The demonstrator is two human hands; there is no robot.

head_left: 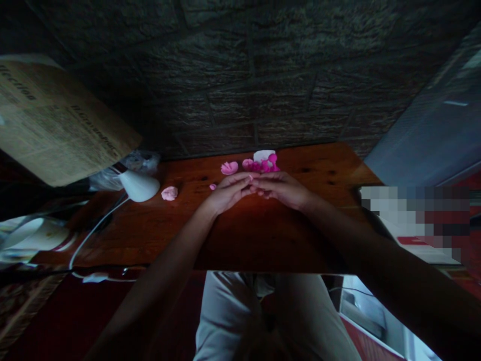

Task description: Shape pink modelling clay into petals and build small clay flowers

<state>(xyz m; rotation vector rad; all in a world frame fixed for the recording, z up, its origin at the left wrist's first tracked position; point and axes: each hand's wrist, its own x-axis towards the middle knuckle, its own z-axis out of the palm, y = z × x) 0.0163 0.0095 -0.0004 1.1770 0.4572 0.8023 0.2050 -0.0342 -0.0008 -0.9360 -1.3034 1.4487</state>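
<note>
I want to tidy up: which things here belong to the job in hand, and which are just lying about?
Likely the job:
pink bit at the fingertips of the left hand and right hand
frilled pink piece
magenta pieces
pink lump

Probably lying about:
lamp
cord
clear bag
white cup

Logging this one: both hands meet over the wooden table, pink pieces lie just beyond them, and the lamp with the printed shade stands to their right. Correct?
Not quite: the head view shows the lamp to the left of the hands. The left hand and right hand do meet over the wooden table, with pink pieces just beyond.
</note>
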